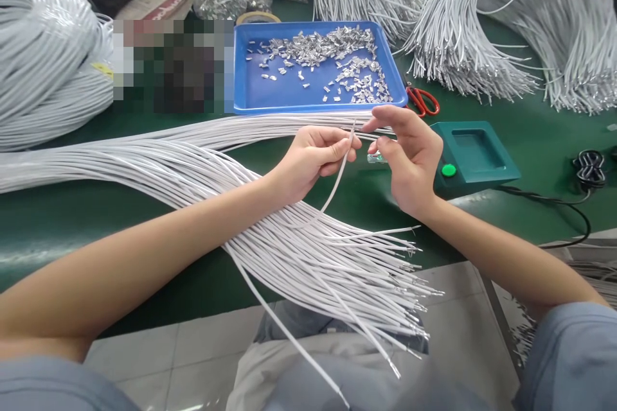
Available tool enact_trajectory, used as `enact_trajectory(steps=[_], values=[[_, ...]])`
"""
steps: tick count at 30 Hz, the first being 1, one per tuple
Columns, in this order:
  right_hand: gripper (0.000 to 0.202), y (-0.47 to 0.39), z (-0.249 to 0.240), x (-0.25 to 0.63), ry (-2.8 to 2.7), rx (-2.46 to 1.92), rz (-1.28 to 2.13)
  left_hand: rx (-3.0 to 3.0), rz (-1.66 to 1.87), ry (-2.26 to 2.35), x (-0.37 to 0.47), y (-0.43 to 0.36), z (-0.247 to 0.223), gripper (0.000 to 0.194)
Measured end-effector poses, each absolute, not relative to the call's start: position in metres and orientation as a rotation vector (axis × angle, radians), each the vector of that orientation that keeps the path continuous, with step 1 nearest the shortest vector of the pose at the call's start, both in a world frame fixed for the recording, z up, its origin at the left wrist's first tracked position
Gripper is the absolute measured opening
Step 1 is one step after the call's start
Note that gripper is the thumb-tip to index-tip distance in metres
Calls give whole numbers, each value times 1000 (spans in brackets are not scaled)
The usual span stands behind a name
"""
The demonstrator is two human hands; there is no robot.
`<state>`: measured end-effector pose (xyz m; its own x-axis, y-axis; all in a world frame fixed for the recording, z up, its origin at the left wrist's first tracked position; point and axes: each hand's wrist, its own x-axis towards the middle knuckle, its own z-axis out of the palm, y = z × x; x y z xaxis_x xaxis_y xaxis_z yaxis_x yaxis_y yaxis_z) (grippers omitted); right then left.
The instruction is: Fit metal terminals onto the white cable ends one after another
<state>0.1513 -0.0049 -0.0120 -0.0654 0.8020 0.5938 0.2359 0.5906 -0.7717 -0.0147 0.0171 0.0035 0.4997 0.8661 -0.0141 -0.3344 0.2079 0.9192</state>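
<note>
My left hand (321, 157) pinches one white wire (339, 176) close to its bare end, which points up. Just right of that end is my right hand (407, 154), its thumb and index finger apart, with the other fingers curled. A small clear and green piece (376, 157) shows beside the right thumb; whether the hand holds it is unclear. Under my left forearm a bundle of white wires (289, 237) fans out toward the table's front edge, with metal tips at the ends. A blue tray (289, 104) of small metal terminals (328, 45) lies beyond my hands.
Right of my right hand sits a green device (506, 164) with a bright green button. Red-handled scissors (424, 101) lie by the tray. More wire bundles (463, 38) cover the back right, a large coil (43, 45) the left. Bags of metal parts (216, 0) stand behind.
</note>
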Motion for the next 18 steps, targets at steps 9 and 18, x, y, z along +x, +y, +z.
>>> enact_trajectory(steps=[9,18], values=[[30,-2,-6,149,-1577,-996,789,1154,927,585,-14,17,-2,27],[32,-4,0,148,-1564,-1016,801,1215,920,638,-14,16,2,32]])
